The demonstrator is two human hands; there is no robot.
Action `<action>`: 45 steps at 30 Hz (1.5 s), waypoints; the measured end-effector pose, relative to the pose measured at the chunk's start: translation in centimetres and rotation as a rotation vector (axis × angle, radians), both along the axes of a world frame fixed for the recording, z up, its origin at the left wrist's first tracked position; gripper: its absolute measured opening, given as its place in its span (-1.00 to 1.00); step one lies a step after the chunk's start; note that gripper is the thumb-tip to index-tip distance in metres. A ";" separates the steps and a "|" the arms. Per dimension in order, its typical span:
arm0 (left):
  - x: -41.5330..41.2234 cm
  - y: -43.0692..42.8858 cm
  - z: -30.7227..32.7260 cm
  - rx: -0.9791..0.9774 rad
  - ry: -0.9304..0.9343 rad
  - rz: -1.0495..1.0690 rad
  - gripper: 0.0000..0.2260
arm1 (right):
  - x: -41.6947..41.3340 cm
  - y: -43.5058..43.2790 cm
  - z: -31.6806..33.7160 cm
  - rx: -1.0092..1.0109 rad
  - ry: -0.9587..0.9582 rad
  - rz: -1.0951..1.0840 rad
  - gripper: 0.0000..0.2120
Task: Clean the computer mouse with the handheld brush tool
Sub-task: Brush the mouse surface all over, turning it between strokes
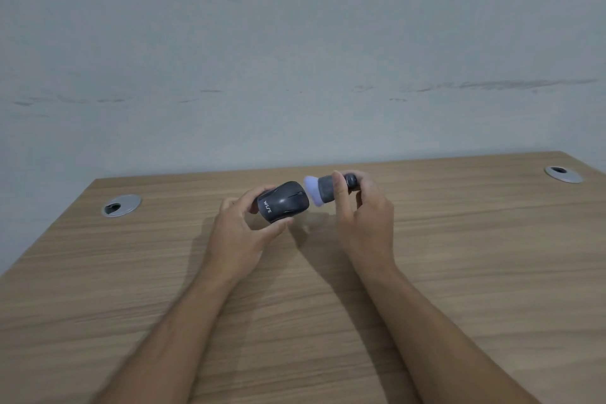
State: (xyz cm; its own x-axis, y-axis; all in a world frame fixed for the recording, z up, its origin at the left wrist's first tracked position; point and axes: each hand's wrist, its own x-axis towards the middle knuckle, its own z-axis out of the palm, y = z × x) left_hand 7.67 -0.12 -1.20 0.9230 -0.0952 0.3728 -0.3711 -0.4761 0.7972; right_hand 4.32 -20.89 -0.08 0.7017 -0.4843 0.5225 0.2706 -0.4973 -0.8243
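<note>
A dark grey computer mouse [284, 201] with white lettering is held a little above the wooden desk [295, 305] by my left hand [244, 229], thumb below it and fingers behind it. My right hand [367, 216] grips the handheld brush tool [326, 191], a stubby dark grey body with a pale lilac bristle head pointing left. The bristles touch or nearly touch the front end of the mouse. The back of the brush tool is partly hidden by my fingers.
Two round metal cable grommets are set in the desk, one at the left [121, 205] and one at the far right [563, 173]. A pale grey wall [295, 59] stands right behind the desk's far edge.
</note>
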 end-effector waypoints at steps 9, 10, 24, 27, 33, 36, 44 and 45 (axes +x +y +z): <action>0.0 0.2 0.0 -0.084 0.018 -0.036 -0.48 | -0.2 0.6 -0.3 -0.115 0.004 0.040 -0.91; 0.0 0.2 -0.1 -0.089 0.020 -0.033 -0.49 | -0.1 0.2 -0.4 -0.086 0.024 0.030 -0.91; -0.6 -0.7 0.5 0.022 -0.037 0.052 -0.45 | -1.5 3.2 0.8 -0.329 -0.163 0.146 -0.84; -0.8 -0.9 0.6 0.022 -0.058 0.032 -0.41 | -1.6 2.6 0.9 -0.309 -0.162 0.110 -0.84; -0.5 -1.0 0.6 0.029 -0.110 0.006 -0.33 | -2.6 3.3 1.4 -0.422 -0.185 0.224 -0.79; -0.1 -0.5 0.4 0.044 -0.120 0.031 -0.34 | -2.5 3.1 1.1 -0.451 -0.158 0.233 -0.83; 0.5 -0.5 0.3 0.172 -0.185 0.088 -0.43 | -2.9 3.8 1.5 -0.474 -0.180 0.219 -0.83; 0.4 -0.5 0.4 0.185 -0.186 0.074 -0.43 | -2.8 3.8 1.2 -0.483 -0.155 0.230 -0.85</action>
State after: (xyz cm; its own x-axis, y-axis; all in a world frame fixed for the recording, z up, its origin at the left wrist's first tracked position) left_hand 8.10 -0.65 -0.79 0.8475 -0.1122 0.5188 -0.4615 -0.6385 0.6159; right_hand 1.57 -17.08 1.16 0.6585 -0.0075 0.7525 0.5166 -0.7226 -0.4593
